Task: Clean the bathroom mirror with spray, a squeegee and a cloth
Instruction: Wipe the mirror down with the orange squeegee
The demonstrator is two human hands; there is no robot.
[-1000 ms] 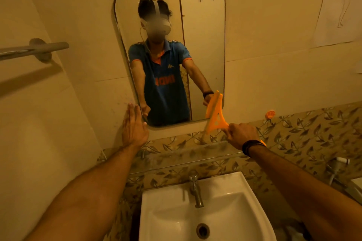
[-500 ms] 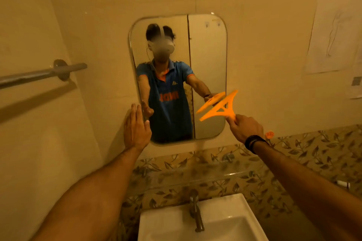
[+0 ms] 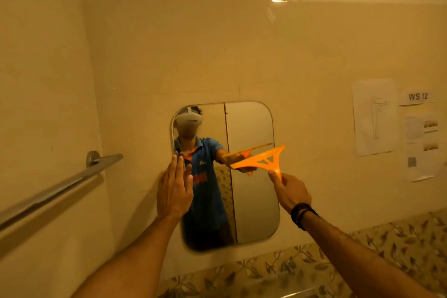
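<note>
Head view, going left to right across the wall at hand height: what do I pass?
Towel bar → left hand, flat at the mirror's left edge → mirror → orange squeegee → right hand gripping its handle → line-drawing sheet → WS 12 label.

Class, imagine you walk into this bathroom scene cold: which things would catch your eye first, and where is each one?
The bright orange squeegee stands out first, held by its handle in the right hand before the mirror's right half. Next comes the wall mirror at centre, with the left hand flat, fingers straight, at its left edge. A steel towel bar runs along the left wall.
</note>
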